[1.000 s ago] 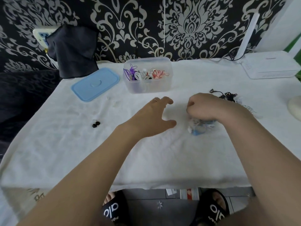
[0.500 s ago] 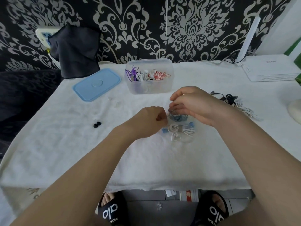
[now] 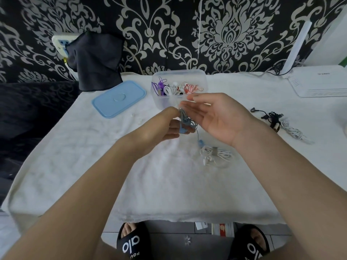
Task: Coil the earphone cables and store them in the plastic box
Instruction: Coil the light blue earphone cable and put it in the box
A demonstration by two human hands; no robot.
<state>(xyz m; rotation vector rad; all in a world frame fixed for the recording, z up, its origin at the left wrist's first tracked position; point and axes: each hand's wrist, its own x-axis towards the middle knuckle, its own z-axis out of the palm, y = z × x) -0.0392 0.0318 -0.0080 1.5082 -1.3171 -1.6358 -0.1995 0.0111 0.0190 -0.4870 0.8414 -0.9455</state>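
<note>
Since half a second ago, both hands are lifting off the tabletop (image 3: 75,166) toward the centre of the frame, carrying a blue earphone cable (image 3: 185,121) up with them. At the centre, the left hand (image 3: 161,128) is gripping the bunched upper part of that cable, its fingers (image 3: 173,126) curled round the tangle, one blue earbud showing against the palm. Just right of it, the right hand (image 3: 216,119) is facing palm up with its fingers (image 3: 189,107) spread and nearly straight, their tips hovering just beside the top of the bundle; whether they are touching the strand is too blurred to tell. Running roughly top to bottom in the frame, the cable is trailing down from the left hand toward a second blue earbud (image 3: 201,142) dangling below. Directly under that, a bundled white earphone (image 3: 216,154) is lying on the tabletop. Behind the hands, in the upper centre, the plastic box (image 3: 203,79) is standing open and holding coiled cables. Its blue lid (image 3: 119,98) is lying to the left. The left hand is plainly the nearer one, so the free right fingers are probably about to take the hanging length for winding.
</note>
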